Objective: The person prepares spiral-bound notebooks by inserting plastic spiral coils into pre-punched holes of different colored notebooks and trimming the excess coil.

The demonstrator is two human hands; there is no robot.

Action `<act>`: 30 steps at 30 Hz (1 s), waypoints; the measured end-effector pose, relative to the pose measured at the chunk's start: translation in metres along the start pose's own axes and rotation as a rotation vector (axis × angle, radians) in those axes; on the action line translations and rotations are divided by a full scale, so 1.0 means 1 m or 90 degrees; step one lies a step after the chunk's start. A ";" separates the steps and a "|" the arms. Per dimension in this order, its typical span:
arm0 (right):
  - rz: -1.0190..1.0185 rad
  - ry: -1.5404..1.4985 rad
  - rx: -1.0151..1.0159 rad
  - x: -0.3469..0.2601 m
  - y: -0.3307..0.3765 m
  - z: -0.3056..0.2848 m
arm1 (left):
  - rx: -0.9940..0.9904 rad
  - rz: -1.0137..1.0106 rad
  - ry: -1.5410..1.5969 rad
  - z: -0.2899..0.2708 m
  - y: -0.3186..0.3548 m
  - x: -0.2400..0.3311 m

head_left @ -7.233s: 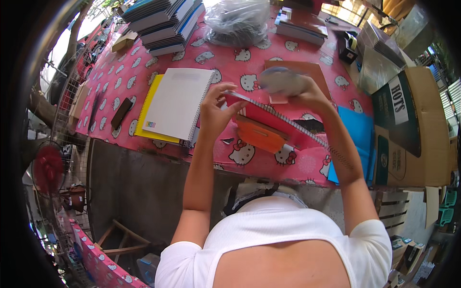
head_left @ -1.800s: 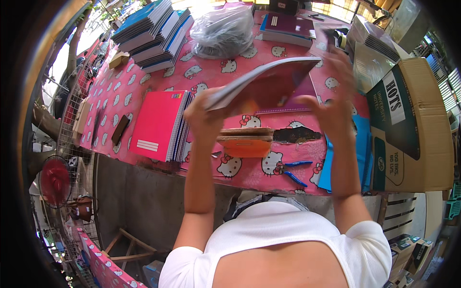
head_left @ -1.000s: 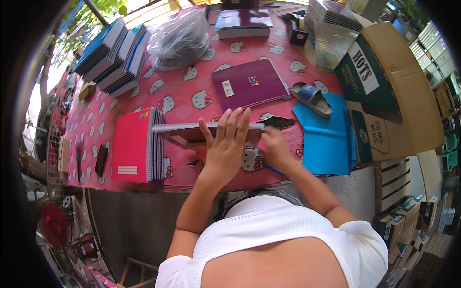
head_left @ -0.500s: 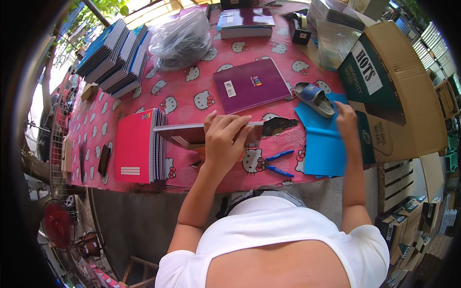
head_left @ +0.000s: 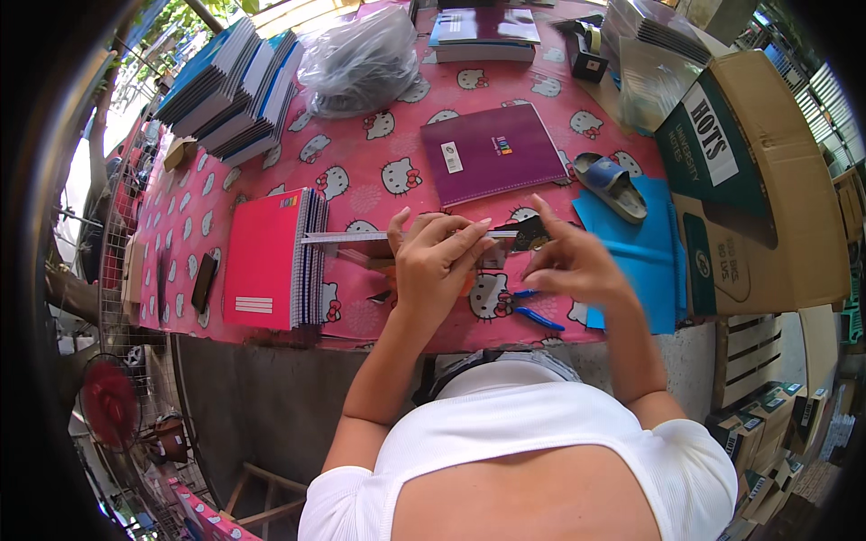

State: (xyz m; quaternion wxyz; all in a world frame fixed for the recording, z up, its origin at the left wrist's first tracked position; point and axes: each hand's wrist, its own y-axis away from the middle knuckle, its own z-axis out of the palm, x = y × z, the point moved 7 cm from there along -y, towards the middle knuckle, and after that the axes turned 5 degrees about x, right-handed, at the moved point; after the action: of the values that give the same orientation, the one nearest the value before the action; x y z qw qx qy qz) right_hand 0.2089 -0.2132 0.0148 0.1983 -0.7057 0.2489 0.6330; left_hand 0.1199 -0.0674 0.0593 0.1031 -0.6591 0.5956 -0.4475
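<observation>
A thin notebook (head_left: 347,238) stands nearly edge-on above the table, its pale bound edge facing up. My left hand (head_left: 431,263) is closed around it near the middle, fingers over the top edge. My right hand (head_left: 582,269) hovers just beyond the notebook's right end, fingers apart and slightly blurred; I make out nothing held in it. Beneath that hand lie blue-handled pliers (head_left: 541,319), partly covered. Behind the notebook a purple spiral notebook (head_left: 492,155) lies flat. To the left rests a stack of pink-covered spiral notebooks (head_left: 263,261).
A blue-and-grey slipper (head_left: 611,187) sits on blue sheets (head_left: 636,302) beside a large cardboard box (head_left: 767,180). Further back are tall notebook stacks (head_left: 230,90), a clear plastic bag (head_left: 356,68), more notebooks (head_left: 484,52) and a tape dispenser (head_left: 588,61). A dark bar (head_left: 205,281) lies far left.
My right hand has moved left from the blue sheets to the notebook's right end. My left hand keeps its hold on the notebook. The whole view has shifted slightly.
</observation>
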 end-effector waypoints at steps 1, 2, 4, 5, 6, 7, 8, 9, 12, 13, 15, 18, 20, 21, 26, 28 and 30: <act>0.031 0.016 -0.033 0.001 0.004 0.012 | -0.002 -0.007 0.005 0.000 0.000 -0.001; 0.031 0.017 -0.034 0.001 0.005 0.020 | -0.004 -0.014 0.011 0.001 0.000 -0.002; 0.038 -0.011 -0.032 0.004 0.005 0.027 | -0.003 -0.017 0.018 0.001 0.001 -0.005; 0.036 -0.033 -0.007 0.005 0.005 0.022 | -0.002 -0.020 0.025 0.001 0.001 -0.005; 0.036 -0.034 -0.007 0.004 0.001 0.016 | -0.004 -0.020 0.024 0.001 0.002 -0.005; -0.048 0.035 0.103 -0.007 -0.003 -0.001 | -0.007 -0.024 0.023 0.001 0.004 -0.006; -0.131 0.105 0.213 -0.020 -0.003 -0.015 | -0.011 -0.028 0.022 0.001 0.005 -0.006; -0.187 0.197 0.273 -0.038 -0.004 -0.017 | -0.012 -0.027 0.025 0.001 0.005 -0.005; -0.218 0.226 0.237 -0.040 -0.013 -0.014 | -0.007 -0.024 0.025 -0.001 0.005 -0.004; -0.219 0.227 0.238 -0.037 -0.015 -0.015 | -0.007 -0.025 0.032 -0.001 0.005 -0.003; -0.197 0.141 0.136 -0.027 -0.020 -0.012 | -0.006 -0.027 0.038 -0.002 0.005 -0.003; -0.110 0.070 0.025 -0.021 -0.026 -0.010 | -0.009 -0.022 0.038 -0.002 0.005 -0.003; -0.062 0.117 0.022 -0.018 -0.026 -0.009 | -0.001 -0.026 0.028 -0.002 0.006 -0.003; -0.016 0.163 0.019 -0.015 -0.027 -0.008 | -0.001 -0.026 0.028 -0.002 0.006 -0.002; -0.216 0.423 0.140 -0.035 -0.011 -0.001 | 0.025 -0.025 -0.066 -0.004 0.006 -0.006; -0.296 0.445 0.148 -0.048 -0.008 0.004 | 0.018 -0.031 -0.052 -0.003 0.009 -0.009; -0.258 0.392 0.167 -0.058 -0.005 0.004 | 0.010 -0.036 -0.036 -0.001 0.011 -0.011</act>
State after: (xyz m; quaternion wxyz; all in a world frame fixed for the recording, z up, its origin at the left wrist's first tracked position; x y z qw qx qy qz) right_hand 0.2044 -0.2009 0.0718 0.3237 -0.8663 0.2309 0.3025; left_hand 0.1125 -0.0599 0.0471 0.1125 -0.6874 0.5701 -0.4357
